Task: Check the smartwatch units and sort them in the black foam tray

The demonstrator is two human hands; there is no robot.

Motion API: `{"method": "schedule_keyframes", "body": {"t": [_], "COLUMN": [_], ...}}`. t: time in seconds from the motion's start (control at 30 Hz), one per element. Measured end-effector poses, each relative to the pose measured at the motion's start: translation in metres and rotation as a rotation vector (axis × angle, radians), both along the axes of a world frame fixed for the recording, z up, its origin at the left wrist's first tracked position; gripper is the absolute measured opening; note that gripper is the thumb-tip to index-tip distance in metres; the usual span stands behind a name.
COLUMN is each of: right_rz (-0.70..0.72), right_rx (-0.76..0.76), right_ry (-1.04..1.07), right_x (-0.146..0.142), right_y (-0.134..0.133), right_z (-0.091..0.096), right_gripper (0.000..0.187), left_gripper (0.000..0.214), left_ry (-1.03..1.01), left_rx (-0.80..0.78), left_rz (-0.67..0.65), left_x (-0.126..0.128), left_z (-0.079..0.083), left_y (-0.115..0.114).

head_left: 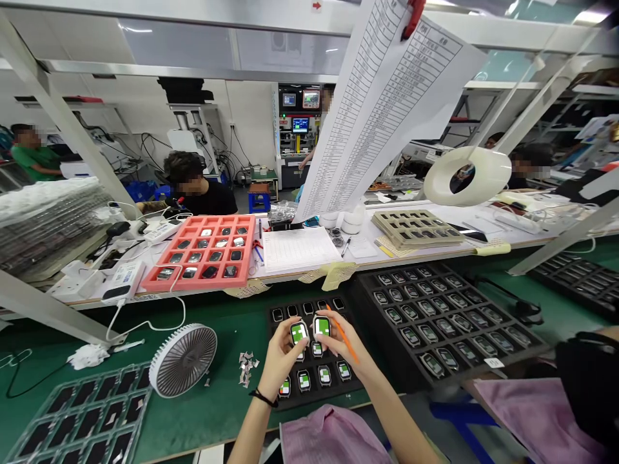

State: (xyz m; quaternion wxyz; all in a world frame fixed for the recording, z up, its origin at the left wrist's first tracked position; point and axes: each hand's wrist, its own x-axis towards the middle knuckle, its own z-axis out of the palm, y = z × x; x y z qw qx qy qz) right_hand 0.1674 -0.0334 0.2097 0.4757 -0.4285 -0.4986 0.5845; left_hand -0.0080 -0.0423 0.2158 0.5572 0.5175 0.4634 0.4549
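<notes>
Both hands are raised over a black foam tray (312,399), each closed on a smartwatch case. My left hand (280,357) grips a smartwatch (299,332) by its edges, its screen lit green and white. Close beside it, my right hand (351,351) holds a second smartwatch (322,325) with a similar green and white screen. A thin orange stick (344,336) also lies along the fingers of my right hand. Below the hands, lit watches sit in the tray's slots, such as a watch (324,374) in the near row. Dark-screened watches fill the far row.
To the right are stacked black trays of watches (447,322). A white fan (184,361), small scraps (247,367) and a clear tray (82,419) stand left. On the shelf are a pink tray (203,251) and papers (302,250). A tape roll (467,174) and printed sheets (362,116) hang ahead.
</notes>
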Motion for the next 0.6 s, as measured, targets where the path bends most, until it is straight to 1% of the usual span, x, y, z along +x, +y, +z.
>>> {"method": "schedule_keyframes", "body": {"t": [0.2,0.33,0.43,0.5,0.6], "right_rz": [-0.073,-0.103,-0.129,-0.123,-0.075], "right_rx": [-0.026,-0.092,-0.104,-0.089,-0.066], "right_ry": [-0.026,-0.040,-0.043,-0.027,0.018], "right_x": [-0.004,-0.006,-0.008,-0.009,-0.011], "right_y": [0.000,-0.001,-0.003,-0.004,-0.005], "right_z": [0.002,0.004,0.007,0.010,0.013], "right_gripper": [0.037,0.033,0.032,0.032,0.036], "left_gripper": [0.035,0.037,0.039,0.043,0.050], "left_ry": [-0.032,-0.004,0.004,0.002,-0.029], "left_rx": [-0.032,-0.049,-0.071,-0.069,-0.046], "left_rz": [0.047,0.080,0.079,0.060,0.031], "left_x": [0.000,-0.002,-0.004,-0.006,-0.007], "left_z": [0.003,0.004,0.004,0.004,0.002], "left_y": [0.000,-0.002,-0.003,-0.003,-0.003]}}
